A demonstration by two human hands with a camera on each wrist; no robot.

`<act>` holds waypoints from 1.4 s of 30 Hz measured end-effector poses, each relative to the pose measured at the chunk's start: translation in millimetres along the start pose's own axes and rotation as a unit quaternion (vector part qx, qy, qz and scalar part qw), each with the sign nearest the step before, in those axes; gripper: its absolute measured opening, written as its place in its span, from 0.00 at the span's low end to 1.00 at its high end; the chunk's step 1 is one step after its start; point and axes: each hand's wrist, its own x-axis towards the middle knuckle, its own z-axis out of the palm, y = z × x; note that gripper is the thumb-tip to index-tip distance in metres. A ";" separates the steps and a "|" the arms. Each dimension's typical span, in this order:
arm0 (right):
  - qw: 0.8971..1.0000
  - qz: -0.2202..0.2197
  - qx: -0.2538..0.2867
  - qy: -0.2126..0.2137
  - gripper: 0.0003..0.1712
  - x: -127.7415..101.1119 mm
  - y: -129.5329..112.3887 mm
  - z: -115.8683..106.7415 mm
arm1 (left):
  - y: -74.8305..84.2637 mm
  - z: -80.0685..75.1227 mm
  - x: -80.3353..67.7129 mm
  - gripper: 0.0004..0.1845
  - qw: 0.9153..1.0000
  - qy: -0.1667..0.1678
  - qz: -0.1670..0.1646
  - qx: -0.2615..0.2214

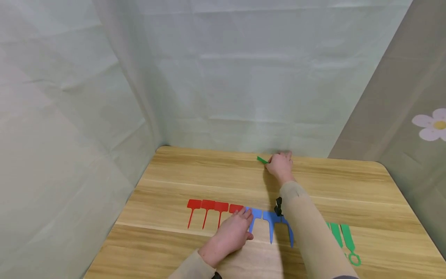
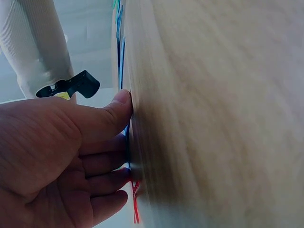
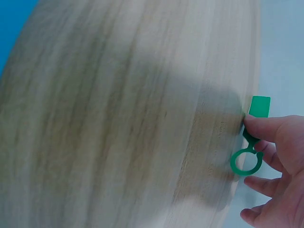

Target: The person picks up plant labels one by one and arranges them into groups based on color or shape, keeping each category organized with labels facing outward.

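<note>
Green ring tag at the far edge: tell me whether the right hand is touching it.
Touching. The right wrist view shows the right hand pinching the green ring tag at its stem, just above the ring.

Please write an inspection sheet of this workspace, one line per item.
Surface: wooden table, light grain, rounded corners.
Job's things: one green tag with a ring end, at the far edge; red tags and blue tags in a row near the front; more green tags at the right.
Clutter: nothing seen.
Hands: right hand pinches the green tag; left hand rests with straight fingers on the row, where red meets blue.
Cables: nothing seen.
Surroundings: pale cloth backdrop; flower print on the right wall.
</note>
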 end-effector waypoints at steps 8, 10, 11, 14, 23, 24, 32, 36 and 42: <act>0.999 -0.005 0.021 0.023 0.15 -5.4 5.0 0.5 | 0.5 -0.7 -1.9 0.33 1.000 0.013 0.010 0.001; 0.999 -0.006 0.023 0.026 0.16 -6.3 6.6 0.1 | 0.0 -0.1 -1.9 0.34 1.000 0.012 0.010 0.000; 0.999 -0.008 0.022 0.026 0.16 -6.9 7.6 -0.3 | -0.4 0.4 -1.6 0.34 1.000 0.010 0.010 -0.001; 1.000 -0.010 0.004 0.027 0.18 -8.1 10.7 -3.0 | -1.6 0.3 -0.5 0.34 1.000 0.009 0.010 -0.002; 1.000 -0.020 -0.021 -0.009 0.27 -21.5 22.7 -27.7 | -5.8 -0.4 3.2 0.34 1.000 0.005 0.008 -0.004; 0.999 -0.027 -0.013 -0.010 0.25 -23.1 23.7 -31.2 | -6.3 -0.4 3.3 0.34 1.000 0.004 0.008 -0.006; 0.995 -0.055 0.081 0.017 0.22 -40.6 39.5 -48.9 | -11.0 -0.8 1.6 0.35 1.000 0.003 -0.003 -0.015; 0.992 -0.067 0.107 0.027 0.20 -54.5 55.0 -56.6 | -11.7 1.0 1.2 0.34 1.000 0.008 -0.003 -0.018; 0.989 -0.061 0.135 0.024 0.21 -83.7 83.3 -69.8 | -10.7 3.1 0.3 0.34 1.000 0.006 -0.003 -0.026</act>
